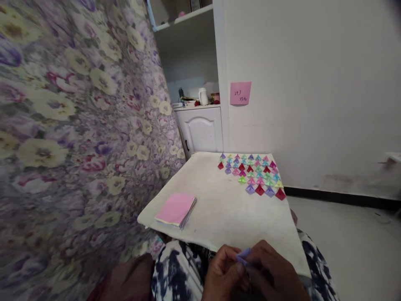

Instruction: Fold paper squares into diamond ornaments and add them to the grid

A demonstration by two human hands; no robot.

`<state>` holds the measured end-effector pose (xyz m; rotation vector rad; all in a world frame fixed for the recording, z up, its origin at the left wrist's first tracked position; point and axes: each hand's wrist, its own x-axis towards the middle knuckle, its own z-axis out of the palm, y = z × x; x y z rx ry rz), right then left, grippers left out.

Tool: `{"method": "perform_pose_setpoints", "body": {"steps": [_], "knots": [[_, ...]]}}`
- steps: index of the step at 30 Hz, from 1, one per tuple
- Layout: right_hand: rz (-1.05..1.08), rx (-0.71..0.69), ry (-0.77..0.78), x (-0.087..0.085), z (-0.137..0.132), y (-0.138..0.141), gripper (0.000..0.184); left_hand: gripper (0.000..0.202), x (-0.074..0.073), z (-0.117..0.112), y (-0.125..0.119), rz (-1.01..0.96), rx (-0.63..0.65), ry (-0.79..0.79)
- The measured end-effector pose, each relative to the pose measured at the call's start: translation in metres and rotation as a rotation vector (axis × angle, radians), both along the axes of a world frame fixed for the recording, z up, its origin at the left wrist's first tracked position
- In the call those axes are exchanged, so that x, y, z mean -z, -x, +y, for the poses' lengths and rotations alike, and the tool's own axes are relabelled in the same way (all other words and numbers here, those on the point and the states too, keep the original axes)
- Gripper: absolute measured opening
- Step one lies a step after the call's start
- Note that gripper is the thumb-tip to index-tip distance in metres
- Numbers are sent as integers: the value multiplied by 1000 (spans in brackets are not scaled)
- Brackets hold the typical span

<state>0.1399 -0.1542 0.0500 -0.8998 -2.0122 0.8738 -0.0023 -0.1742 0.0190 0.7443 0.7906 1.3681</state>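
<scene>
Between the fingertips of both hands is a small piece of folded purple paper (243, 254), held at the near edge of the table. My left hand (223, 269) pinches it from the left, thumb towards the camera. From the other side my right hand (272, 267) closes on it, its fingers partly covering the paper. A stack of square paper sheets (176, 208), pink on top, lies on the table's left part. Rows of small folded paper pieces (259, 180) in red, purple, green, pink, blue and yellow cover the far right part.
The table has a cream cloth cover (216, 209). A floral curtain (84, 125) hangs close on the left. Behind stands a white cabinet (203, 129) with a white jug (203, 96) on its shelf. A pink note (240, 93) is stuck to the wall.
</scene>
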Motion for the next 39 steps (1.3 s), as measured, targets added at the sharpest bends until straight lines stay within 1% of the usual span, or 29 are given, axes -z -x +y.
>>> {"method": "perform_pose_setpoints", "body": {"steps": [3,5,10,14,16,18,21,24,28,30,32,36,39], "knots": [[-15,-6,-42,3,0,0,15,31,2,0,-2,-40,54,20],[-33,-6,-53,4,0,-1,16,34,4,1,-3,-59,65,27],[-72,59,-37,2,-1,0,18,33,6,1,-7,-8,23,48],[-56,154,15,1,-5,2,17,33,6,0,-11,48,-13,44],[-48,175,41,1,-5,2,16,32,8,0,-12,61,-24,55],[-42,179,17,1,-5,2,15,32,9,0,-13,58,-29,63],[-16,180,-84,2,-1,1,14,30,11,0,-16,20,-22,73],[26,174,-99,3,1,1,13,31,7,0,-20,-27,-11,84],[67,194,-93,3,0,3,12,31,-3,0,-26,0,-4,33],[70,217,-86,3,-1,4,13,36,-6,0,-28,-4,16,23],[71,228,-80,2,-2,4,13,39,-8,0,-27,1,24,45],[96,217,-27,-1,-3,5,13,34,-9,-3,-24,129,-57,87],[118,225,96,-3,-4,5,7,30,-11,-6,-23,219,-107,82]]}}
